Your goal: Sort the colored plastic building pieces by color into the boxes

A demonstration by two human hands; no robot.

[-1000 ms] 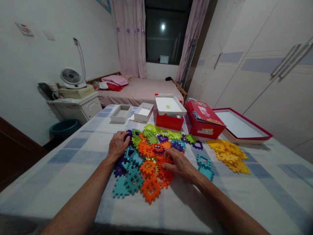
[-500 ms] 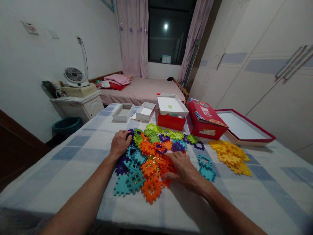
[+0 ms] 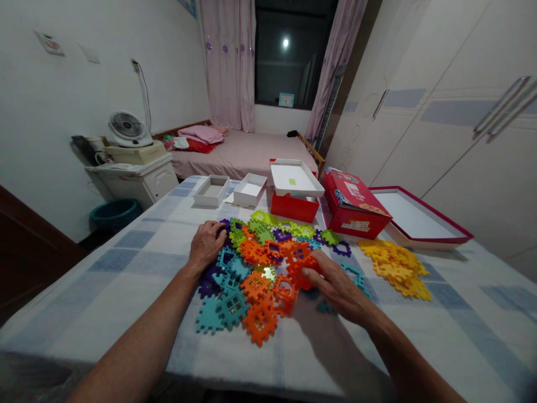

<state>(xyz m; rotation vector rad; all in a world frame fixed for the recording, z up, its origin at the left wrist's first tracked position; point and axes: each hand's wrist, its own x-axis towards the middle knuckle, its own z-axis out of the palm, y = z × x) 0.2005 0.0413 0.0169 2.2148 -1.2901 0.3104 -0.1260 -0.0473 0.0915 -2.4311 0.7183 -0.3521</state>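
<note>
A heap of notched, interlocking plastic building tiles lies on the table. My right hand (image 3: 333, 282) pinches orange building tiles (image 3: 301, 263) between thumb and fingers, lifted over the right side of the heap. At the left edge my left hand (image 3: 206, 243) curls its fingers and thumb round purple building tiles (image 3: 226, 225); its fingertips are partly hidden. Teal tiles (image 3: 232, 308) and more orange tiles (image 3: 260, 319) lie at the near side. Green tiles (image 3: 260, 230) are at the far side. Some teal tiles (image 3: 354, 274) lie partly behind my right hand.
Yellow tiles (image 3: 394, 268) form a separate pile on the right. Behind stand two small white boxes (image 3: 212, 192), a white lid (image 3: 296, 178) on a red box (image 3: 294, 208), a larger red box (image 3: 356, 204) and a big shallow lid (image 3: 423, 218). A checked cloth (image 3: 138, 268) covers the table.
My right hand has moved slightly right and up, closing on orange tiles and raising them from the heap. A shiny yellow-green tile beneath shows more. The left hand stays put.
</note>
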